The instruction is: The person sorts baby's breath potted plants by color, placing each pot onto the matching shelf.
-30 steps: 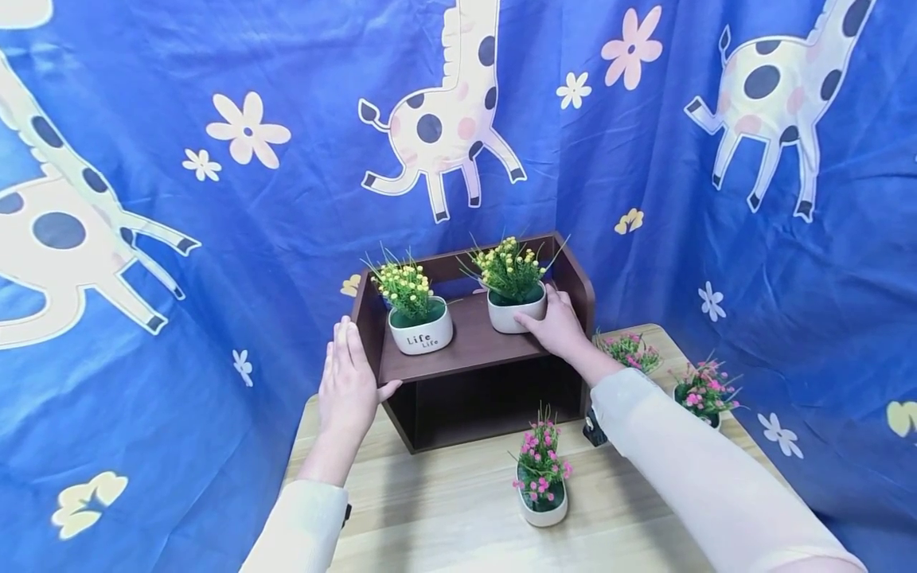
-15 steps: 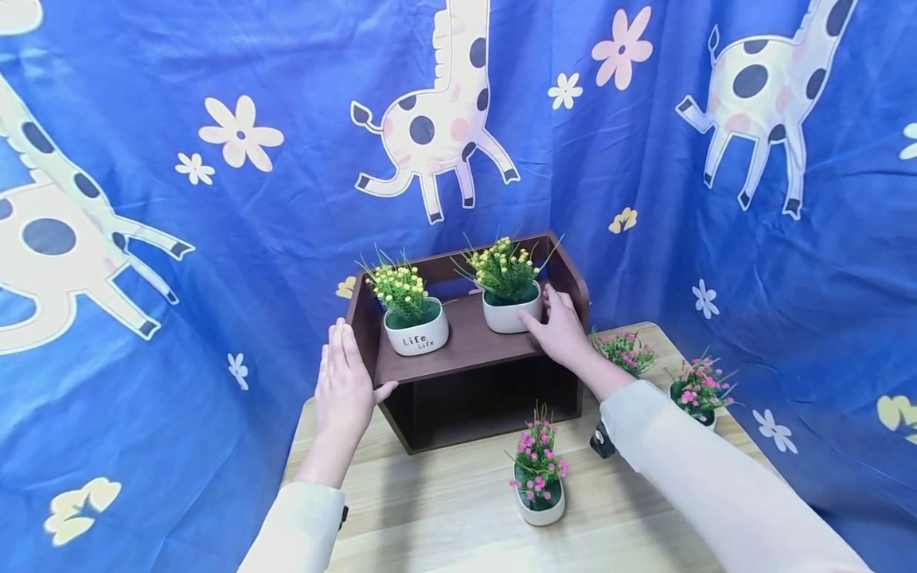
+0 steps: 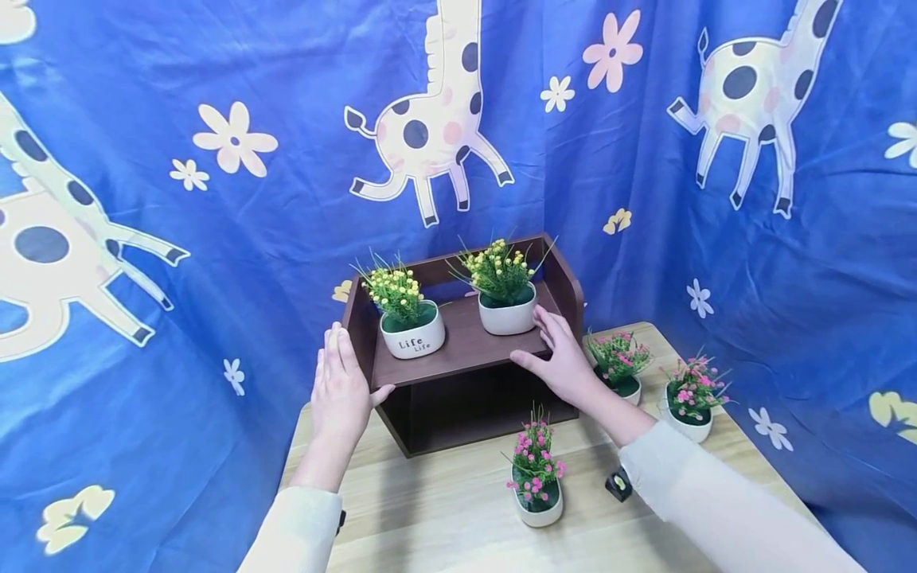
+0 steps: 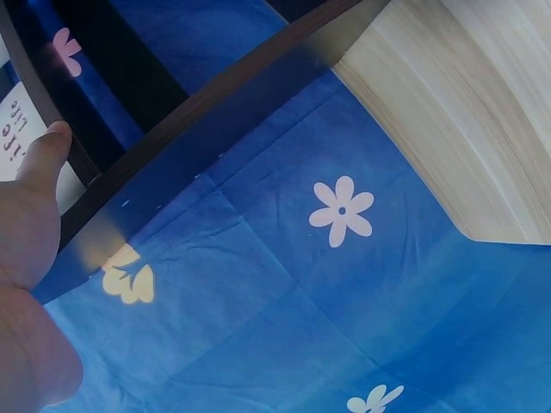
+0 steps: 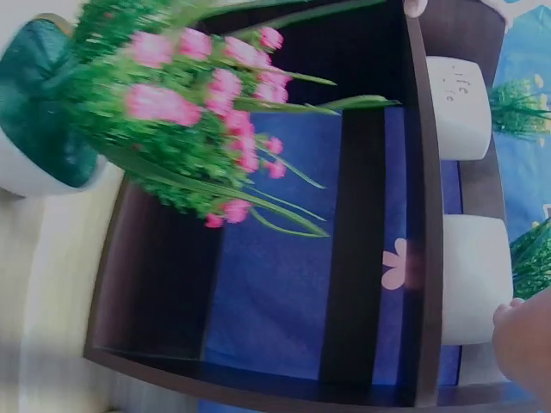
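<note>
A dark brown wooden shelf [image 3: 458, 350] bears two white pots of yellow artificial flowers: the left pot [image 3: 413, 338], lettered "Life", and the right pot [image 3: 507, 318]. My left hand [image 3: 338, 394] lies flat along the shelf's left side panel, fingers straight, its thumb at the front edge of the top board. The left wrist view shows that thumb [image 4: 53, 151] by the board. My right hand [image 3: 562, 362] is beside the right pot, fingertips close to its right side and thumb spread away from it. In the right wrist view its fingertips overlap the pot's edge.
A pot of pink flowers [image 3: 537, 477] stands on the wooden table [image 3: 444, 509] in front of the shelf. Two more, a nearer-shelf pink pot [image 3: 619, 366] and an outer pink pot [image 3: 691, 402], stand to the right. A blue giraffe-print curtain [image 3: 286, 239] surrounds the table.
My right hand has let go of the right yellow-flower pot and drawn back toward me, its thumb coming off the pot's front. My left hand stays at the side panel.
</note>
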Available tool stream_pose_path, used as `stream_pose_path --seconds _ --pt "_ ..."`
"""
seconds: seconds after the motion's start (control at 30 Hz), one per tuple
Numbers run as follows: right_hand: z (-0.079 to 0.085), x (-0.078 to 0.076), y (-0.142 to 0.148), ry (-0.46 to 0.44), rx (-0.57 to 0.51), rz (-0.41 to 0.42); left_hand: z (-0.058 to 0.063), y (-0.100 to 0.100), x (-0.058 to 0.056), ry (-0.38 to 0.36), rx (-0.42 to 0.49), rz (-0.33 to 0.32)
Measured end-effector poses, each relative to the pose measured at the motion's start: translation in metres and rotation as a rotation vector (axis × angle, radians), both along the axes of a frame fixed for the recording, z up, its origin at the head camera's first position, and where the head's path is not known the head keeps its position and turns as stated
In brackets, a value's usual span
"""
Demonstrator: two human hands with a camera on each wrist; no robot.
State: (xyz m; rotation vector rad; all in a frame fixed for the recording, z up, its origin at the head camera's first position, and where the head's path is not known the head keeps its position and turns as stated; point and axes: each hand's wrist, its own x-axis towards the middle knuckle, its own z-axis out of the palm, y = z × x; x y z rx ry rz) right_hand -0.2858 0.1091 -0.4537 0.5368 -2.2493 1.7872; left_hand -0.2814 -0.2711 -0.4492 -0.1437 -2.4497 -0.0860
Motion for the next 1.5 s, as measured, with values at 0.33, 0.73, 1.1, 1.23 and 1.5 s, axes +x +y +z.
stream_pose_path --seconds 0.33,0.73,1.1,1.23,1.5 --pt "-0.041 0.025 0.014 0.068 -0.11 0.19 -0.002 0.0 0.0 -0.001 0.025 -0.004" --pt "-0.094 0.062 0.037 0.071 -0.214 0.33 0.0 0.008 -0.003 -0.038 0.018 -0.021" --pt "-0.153 0.099 0.038 0.005 -0.07 0.293 0.001 0.004 0.003 -0.042 0.035 0.008" --pt "-0.176 0.111 0.039 -0.079 -0.005 0.247 -0.001 0.003 0.002 -0.035 0.039 0.005" --pt "-0.21 0.126 0.035 -0.262 0.057 0.091 -0.002 0.003 0.0 -0.01 0.023 -0.004"
